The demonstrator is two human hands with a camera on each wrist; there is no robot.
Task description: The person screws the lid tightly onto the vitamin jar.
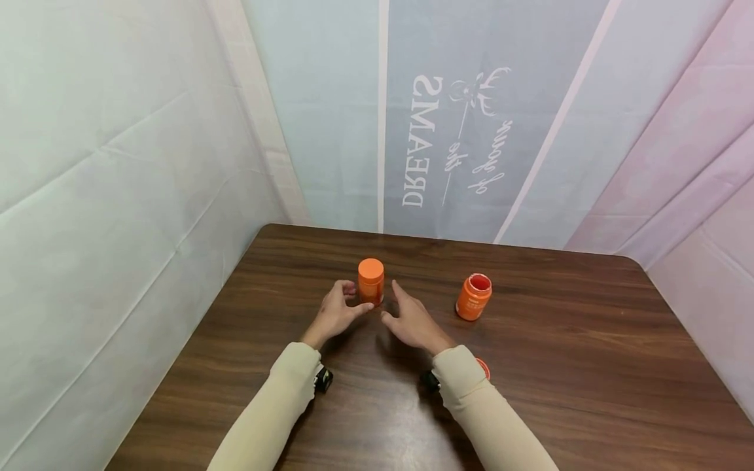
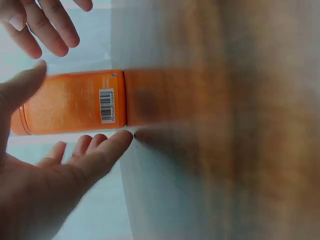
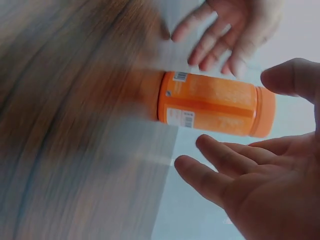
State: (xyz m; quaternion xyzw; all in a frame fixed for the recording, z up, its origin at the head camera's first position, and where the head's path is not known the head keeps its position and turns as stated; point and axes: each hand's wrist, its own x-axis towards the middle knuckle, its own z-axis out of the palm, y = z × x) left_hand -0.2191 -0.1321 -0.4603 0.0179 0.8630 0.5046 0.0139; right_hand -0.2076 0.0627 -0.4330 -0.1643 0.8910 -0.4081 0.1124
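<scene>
An orange jar (image 1: 371, 284) with its orange cap on stands upright on the table, between both hands. To its left, my left hand (image 1: 337, 310) has thumb and fingers spread beside it. On the other side, my right hand (image 1: 414, 320) reaches toward the jar with fingers extended. The left wrist view has the jar (image 2: 75, 102) with a barcode on its label, close to the left fingers. In the right wrist view the jar (image 3: 215, 105) lies between the two hands, a gap showing beside the right fingertips (image 3: 187, 162).
A second orange jar (image 1: 473, 299), uncapped, stands to the right with its red inside showing. An orange-red ring-like lid (image 1: 484, 368) is partly hidden by the right sleeve (image 1: 465, 379). The dark wooden table (image 1: 589, 366) ends against hanging cloth walls (image 1: 330, 131).
</scene>
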